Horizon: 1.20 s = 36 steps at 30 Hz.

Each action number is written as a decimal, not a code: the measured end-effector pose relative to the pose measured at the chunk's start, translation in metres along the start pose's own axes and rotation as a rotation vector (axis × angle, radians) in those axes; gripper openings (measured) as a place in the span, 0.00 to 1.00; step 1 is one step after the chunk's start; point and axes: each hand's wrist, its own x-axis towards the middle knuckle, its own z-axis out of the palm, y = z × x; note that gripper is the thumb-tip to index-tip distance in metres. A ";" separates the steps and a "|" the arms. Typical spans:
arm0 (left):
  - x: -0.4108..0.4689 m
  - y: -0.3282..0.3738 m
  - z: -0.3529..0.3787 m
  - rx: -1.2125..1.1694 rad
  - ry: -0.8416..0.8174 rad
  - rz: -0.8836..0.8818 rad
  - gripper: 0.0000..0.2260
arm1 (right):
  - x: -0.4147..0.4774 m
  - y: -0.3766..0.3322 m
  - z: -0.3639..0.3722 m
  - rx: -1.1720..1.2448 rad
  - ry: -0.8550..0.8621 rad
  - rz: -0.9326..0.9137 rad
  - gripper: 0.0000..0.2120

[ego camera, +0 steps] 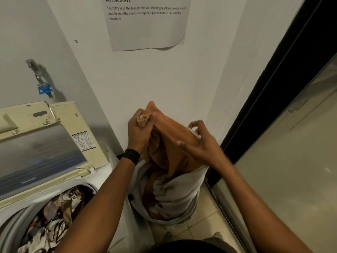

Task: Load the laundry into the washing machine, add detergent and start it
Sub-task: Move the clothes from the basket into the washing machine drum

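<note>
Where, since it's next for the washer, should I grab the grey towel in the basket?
Grip the grey towel by its raised fold at the right of the basket, coming from above: the basket opens upward, that fold lies clear of the orange cloth.

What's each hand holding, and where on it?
Both hold the orange garment: the left hand grips its bunched top end, and the right hand pinches its right edge.

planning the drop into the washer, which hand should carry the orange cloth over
Left. The left hand grips the cloth at its top, nearer the open washer; the right hand holds the side farther from it.
</note>
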 end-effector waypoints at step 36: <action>-0.002 -0.006 0.010 -0.211 -0.236 -0.237 0.10 | 0.001 0.096 0.112 0.339 0.284 0.370 0.07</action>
